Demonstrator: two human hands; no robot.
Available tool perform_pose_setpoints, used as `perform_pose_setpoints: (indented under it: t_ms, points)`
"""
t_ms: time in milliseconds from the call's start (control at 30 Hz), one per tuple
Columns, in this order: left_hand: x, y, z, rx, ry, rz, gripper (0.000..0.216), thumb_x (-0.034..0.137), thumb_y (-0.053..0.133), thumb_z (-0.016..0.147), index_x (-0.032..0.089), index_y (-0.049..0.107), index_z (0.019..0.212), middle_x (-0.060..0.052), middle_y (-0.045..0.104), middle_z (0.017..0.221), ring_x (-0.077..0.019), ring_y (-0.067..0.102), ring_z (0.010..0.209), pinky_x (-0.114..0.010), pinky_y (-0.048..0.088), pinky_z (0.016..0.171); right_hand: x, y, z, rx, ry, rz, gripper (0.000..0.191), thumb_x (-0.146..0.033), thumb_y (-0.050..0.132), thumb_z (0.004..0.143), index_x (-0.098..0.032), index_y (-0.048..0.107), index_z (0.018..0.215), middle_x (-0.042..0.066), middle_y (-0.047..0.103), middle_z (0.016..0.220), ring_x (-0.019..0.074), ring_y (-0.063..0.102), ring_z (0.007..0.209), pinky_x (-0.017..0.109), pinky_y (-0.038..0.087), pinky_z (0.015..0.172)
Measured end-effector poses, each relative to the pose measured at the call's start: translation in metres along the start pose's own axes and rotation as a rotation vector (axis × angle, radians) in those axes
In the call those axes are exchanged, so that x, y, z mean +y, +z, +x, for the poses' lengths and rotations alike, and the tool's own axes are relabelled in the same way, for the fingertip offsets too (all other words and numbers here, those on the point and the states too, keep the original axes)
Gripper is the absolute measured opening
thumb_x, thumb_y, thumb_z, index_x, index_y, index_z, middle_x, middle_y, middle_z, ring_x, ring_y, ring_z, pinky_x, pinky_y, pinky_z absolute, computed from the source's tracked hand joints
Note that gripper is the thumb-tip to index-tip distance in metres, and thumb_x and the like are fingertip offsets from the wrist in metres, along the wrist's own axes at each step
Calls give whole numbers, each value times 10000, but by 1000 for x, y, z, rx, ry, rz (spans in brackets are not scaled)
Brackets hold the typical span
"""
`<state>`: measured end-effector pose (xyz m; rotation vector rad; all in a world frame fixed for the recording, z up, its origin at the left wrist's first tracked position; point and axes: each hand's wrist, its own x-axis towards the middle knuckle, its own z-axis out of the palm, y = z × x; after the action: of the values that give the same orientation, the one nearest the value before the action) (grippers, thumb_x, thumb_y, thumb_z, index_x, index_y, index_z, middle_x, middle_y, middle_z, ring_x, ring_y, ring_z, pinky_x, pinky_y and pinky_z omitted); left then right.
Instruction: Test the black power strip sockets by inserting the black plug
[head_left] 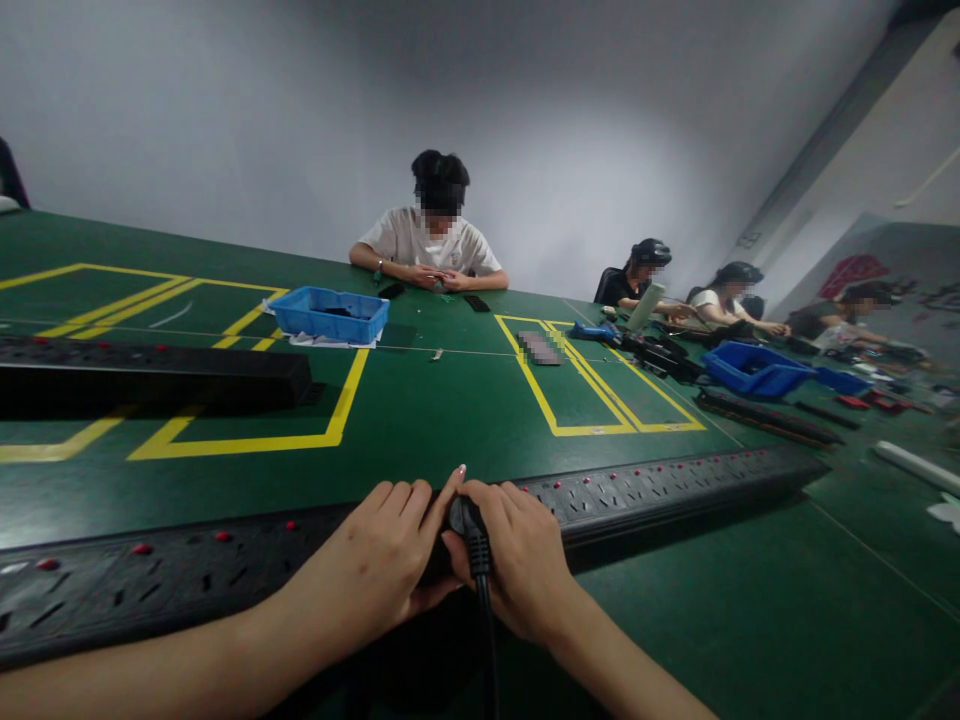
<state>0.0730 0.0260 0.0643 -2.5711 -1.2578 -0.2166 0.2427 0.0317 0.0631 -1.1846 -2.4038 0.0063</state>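
A long black power strip (660, 492) with rows of sockets and small red parts lies across the front of the green table. My left hand (379, 550) wraps over its middle, fingers on the far side and thumb low on the near side. Close beside it, my right hand (529, 555) grips a black power plug (472, 520) against the strip. From the plug a black cord (486, 620) hangs down towards me. The plug's pins are hidden, so how far they sit in a socket cannot be told.
Another black power strip (150, 375) lies at the left, near a blue tray (330, 315). Yellow tape marks the table (442, 410). A phone-like slab (540, 348) lies beyond the strip. Blue bins (750, 370) stand at the right. A co-worker (431, 235) sits opposite; several others sit right.
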Motion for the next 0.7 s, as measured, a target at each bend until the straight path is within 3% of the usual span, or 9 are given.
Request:
perform_pose_setpoints:
  t_ms: [433, 700]
  points:
    - [-1, 3, -1, 39, -1, -31, 632, 412, 365, 812, 76, 253, 1336, -102, 538, 851, -224, 472, 743, -365, 346, 684, -1, 0, 0, 29, -2, -28, 322, -297, 432, 822, -151, 452, 1109, 79, 572, 906, 194, 499, 802, 324, 392, 724]
    - [-1, 4, -1, 16, 0, 0, 633, 403, 374, 802, 84, 255, 1336, -100, 534, 857, -222, 468, 749, -360, 342, 686, -1, -3, 0, -19, 1, 3, 361, -287, 452, 797, -151, 435, 1130, 86, 565, 948, 205, 494, 836, 335, 397, 737]
